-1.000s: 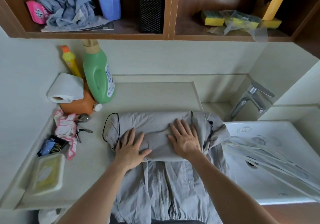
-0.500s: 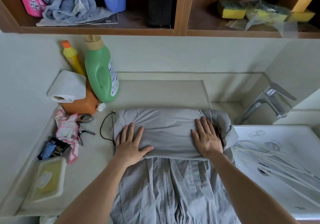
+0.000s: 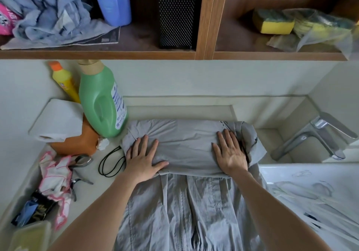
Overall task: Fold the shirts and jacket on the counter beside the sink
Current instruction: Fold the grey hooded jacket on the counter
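Pale counter (image 3: pixel 174 111) by the white sink (image 3: pixel 281 171), light grey zip-front jacket (image 3: pixel 186 148) across it, top folded over. Left hand (image 3: pixel 142 159) flat, fingers spread, pressing the fold; right hand (image 3: pixel 230 153) likewise. Thin black cord (image 3: pixel 110 163) loops out, possibly its drawstring.

We counted one grey jacket (image 3: pixel 184 149), one green bottle (image 3: pixel 99 99), one yellow bottle (image 3: pixel 65 81), one blue bottle (image 3: pixel 112 0), one paper roll (image 3: pixel 58 120), one faucet (image 3: pixel 310 136), one black mesh holder (image 3: pixel 176 17) and one loose yellow sponge (image 3: pixel 275 22).
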Demonstrator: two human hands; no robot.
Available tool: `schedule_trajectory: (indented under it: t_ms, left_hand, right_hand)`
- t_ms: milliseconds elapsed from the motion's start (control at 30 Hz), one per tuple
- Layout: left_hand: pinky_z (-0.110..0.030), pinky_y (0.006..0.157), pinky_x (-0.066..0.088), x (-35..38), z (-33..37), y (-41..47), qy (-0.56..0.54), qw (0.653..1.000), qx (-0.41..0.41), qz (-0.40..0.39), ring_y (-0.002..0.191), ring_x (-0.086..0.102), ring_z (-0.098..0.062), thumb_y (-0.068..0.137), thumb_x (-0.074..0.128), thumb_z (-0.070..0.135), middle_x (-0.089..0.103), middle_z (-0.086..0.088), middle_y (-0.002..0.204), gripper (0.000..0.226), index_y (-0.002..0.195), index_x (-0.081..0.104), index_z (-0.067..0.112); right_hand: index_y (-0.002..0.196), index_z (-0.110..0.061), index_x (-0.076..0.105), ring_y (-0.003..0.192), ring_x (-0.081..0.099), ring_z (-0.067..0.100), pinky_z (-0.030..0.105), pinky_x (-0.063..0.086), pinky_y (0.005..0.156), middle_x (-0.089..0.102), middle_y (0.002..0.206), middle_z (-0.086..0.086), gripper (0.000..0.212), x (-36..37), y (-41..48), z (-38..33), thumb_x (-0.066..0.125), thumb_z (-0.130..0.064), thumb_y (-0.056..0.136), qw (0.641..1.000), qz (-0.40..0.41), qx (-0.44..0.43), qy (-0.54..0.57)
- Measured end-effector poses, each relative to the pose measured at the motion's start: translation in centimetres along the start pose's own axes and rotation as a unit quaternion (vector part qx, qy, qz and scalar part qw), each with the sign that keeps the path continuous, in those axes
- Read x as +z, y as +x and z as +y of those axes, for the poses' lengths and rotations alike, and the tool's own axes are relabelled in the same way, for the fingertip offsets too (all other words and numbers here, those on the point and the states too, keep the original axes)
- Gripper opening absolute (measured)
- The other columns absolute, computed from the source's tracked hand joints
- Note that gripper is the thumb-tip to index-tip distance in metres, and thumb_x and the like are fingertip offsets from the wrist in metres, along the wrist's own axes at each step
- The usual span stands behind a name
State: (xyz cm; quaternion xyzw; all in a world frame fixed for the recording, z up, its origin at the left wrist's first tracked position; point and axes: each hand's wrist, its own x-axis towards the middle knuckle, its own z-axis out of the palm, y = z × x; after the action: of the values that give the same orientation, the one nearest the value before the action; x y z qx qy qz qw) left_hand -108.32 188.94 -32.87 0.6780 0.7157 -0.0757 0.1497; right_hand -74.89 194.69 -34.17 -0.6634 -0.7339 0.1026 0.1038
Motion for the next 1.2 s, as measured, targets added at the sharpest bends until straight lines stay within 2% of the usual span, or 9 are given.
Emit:
schedule_trajectory:
  t_ms: [333, 500, 567, 633, 733, 833, 900, 1100, 1200]
  left_hand:
    - [-0.052, 0.119, -0.002, -3.3, -0.1, 5.5, -0.003, 0.999, -0.019, -0.029, 0.149, -0.025, -0.022, 0.064, 0.005, 0.101, -0.035, 0.01, 0.159, 0.102, 0.147, -0.024, 0.052]
    - [-0.058, 0.106, 0.037, -7.8, 0.0, 7.1, -0.03, 0.999, -0.022, -0.006, 0.135, 0.035, -0.039, 0.084, 0.025, 0.083, 0.023, -0.003, 0.149, 0.066, 0.132, 0.039, 0.04]
    - [-0.052, 0.098, 0.049, -9.5, -0.5, 8.2, -0.063, 0.994, -0.034, 0.077, 0.12, 0.054, -0.038, 0.094, 0.041, 0.063, 0.031, -0.011, 0.142, 0.051, 0.13, 0.045, 0.026]
    - [-0.051, 0.106, 0.043, -10.4, -1.2, 9.4, -0.078, 0.991, -0.044, 0.095, 0.131, 0.048, -0.038, 0.095, 0.059, 0.043, 0.018, -0.012, 0.156, 0.066, 0.149, 0.03, 0.02]
    - [-0.05, 0.115, 0.03, -11.3, -2.1, 10.8, -0.051, 0.996, -0.031, 0.06, 0.147, 0.029, -0.035, 0.093, 0.066, 0.03, 0.007, -0.01, 0.166, 0.084, 0.158, 0.013, 0.019]
    - [-0.043, 0.107, 0.04, -11.6, -2.3, 11.7, -0.038, 0.998, -0.006, 0.043, 0.129, 0.053, -0.035, 0.09, 0.071, 0.023, 0.021, -0.013, 0.163, 0.087, 0.157, 0.017, 0.016]
    - [-0.042, 0.102, 0.044, -11.8, -2.3, 11.9, -0.031, 0.999, -0.013, 0.028, 0.12, 0.059, -0.035, 0.086, 0.076, 0.023, 0.033, -0.017, 0.155, 0.086, 0.154, 0.024, 0.013]
    - [-0.041, 0.084, 0.052, -12.8, -2.3, 11.1, -0.008, 0.995, -0.063, 0.074, 0.109, 0.063, -0.035, 0.078, 0.084, 0.031, 0.062, -0.014, 0.127, 0.056, 0.124, 0.062, 0.008]
    - [-0.046, 0.087, 0.053, -13.9, -2.3, 9.5, -0.052, 0.983, -0.067, 0.161, 0.105, 0.062, -0.035, 0.082, 0.08, 0.028, 0.056, -0.015, 0.125, 0.045, 0.117, 0.063, 0.007]
  right_hand:
    - [0.157, -0.035, 0.015, 0.153, 0.005, 0.016, 0.036, 0.017, 0.122, 0.004, 0.167, -0.006, 0.07, -0.4, 6.6, -0.7, 0.012, -0.068, 0.097, 1.0, 0.001, 0.002, 0.02]
    - [0.156, -0.037, 0.018, 0.138, 0.042, 0.022, 0.041, 0.039, 0.109, -0.004, 0.167, -0.006, 0.066, -2.0, 7.1, 1.1, 0.045, -0.056, 0.099, 0.989, 0.024, 0.013, 0.146]
    - [0.152, -0.027, 0.032, 0.121, 0.059, 0.023, 0.036, 0.045, 0.102, 0.006, 0.166, 0.005, 0.062, -3.3, 8.3, 2.4, 0.059, -0.035, 0.097, 0.975, 0.057, 0.054, 0.208]
    - [0.145, -0.02, 0.043, 0.12, 0.058, 0.027, 0.032, 0.042, 0.098, 0.025, 0.157, 0.012, 0.059, -4.8, 10.1, 3.6, 0.067, -0.025, 0.091, 0.968, 0.051, 0.111, 0.22]
    - [0.151, -0.015, 0.033, 0.133, 0.043, 0.032, 0.033, 0.039, 0.101, 0.032, 0.153, 0.014, 0.083, -7.2, 12.8, 4.5, 0.076, -0.019, 0.08, 0.98, -0.046, 0.137, 0.138]
    - [0.155, -0.025, 0.022, 0.134, 0.047, 0.03, 0.037, 0.046, 0.101, 0.03, 0.158, 0.006, 0.095, -9.0, 14.3, 3.2, 0.074, -0.019, 0.075, 0.986, -0.146, 0.054, -0.061]
    - [0.143, -0.026, 0.04, 0.122, 0.055, 0.029, 0.038, 0.05, 0.093, 0.05, 0.138, 0.003, 0.08, -9.4, 14.8, 2.1, 0.076, -0.021, 0.072, 0.971, -0.177, 0.011, -0.159]
    - [0.105, -0.027, 0.067, 0.113, 0.053, 0.024, 0.038, 0.037, 0.09, 0.062, 0.113, -0.002, 0.042, -10.2, 14.9, 0.9, 0.078, -0.053, 0.074, 0.952, -0.086, -0.03, -0.293]
    - [0.103, -0.025, 0.065, 0.113, 0.051, 0.027, 0.04, 0.04, 0.093, 0.06, 0.112, 0.001, 0.032, -11.9, 14.3, 0.9, 0.072, -0.047, 0.081, 0.972, -0.028, -0.049, -0.226]
